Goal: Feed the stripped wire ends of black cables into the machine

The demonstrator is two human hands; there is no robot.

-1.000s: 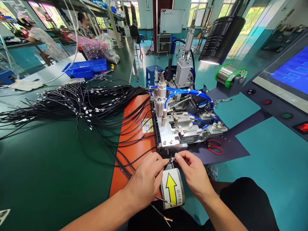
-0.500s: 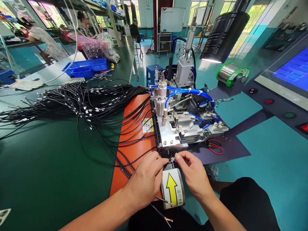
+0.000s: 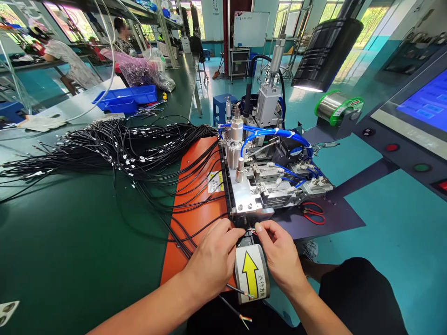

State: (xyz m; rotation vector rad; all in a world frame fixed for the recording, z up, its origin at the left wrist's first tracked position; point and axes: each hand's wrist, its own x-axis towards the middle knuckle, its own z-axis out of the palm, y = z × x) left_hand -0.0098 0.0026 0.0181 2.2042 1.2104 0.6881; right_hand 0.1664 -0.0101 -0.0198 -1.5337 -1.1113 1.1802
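Note:
At the near edge of the metal machine [image 3: 249, 204], my left hand [image 3: 214, 256] is closed, its thumb and forefinger pinched on the end of a black cable that is mostly hidden by the hand. My right hand [image 3: 281, 246] pinches the thin coloured wires [image 3: 253, 231] fanning out of that cable end. The fingertips of both hands almost meet. Just below them is a curved white plate with a yellow arrow [image 3: 250, 274]. Two more black cables stick out under my left wrist, one with bare coloured wires [image 3: 245, 319] spread at its tip.
A large bundle of black cables [image 3: 115, 144] lies on the green table [image 3: 87, 242] and over the orange panel [image 3: 195, 163]. Red-handled scissors [image 3: 314, 214] rest right of the machine. A solder spool [image 3: 337, 108], black lamp [image 3: 324, 53] and screen panel [image 3: 419, 107] stand at right.

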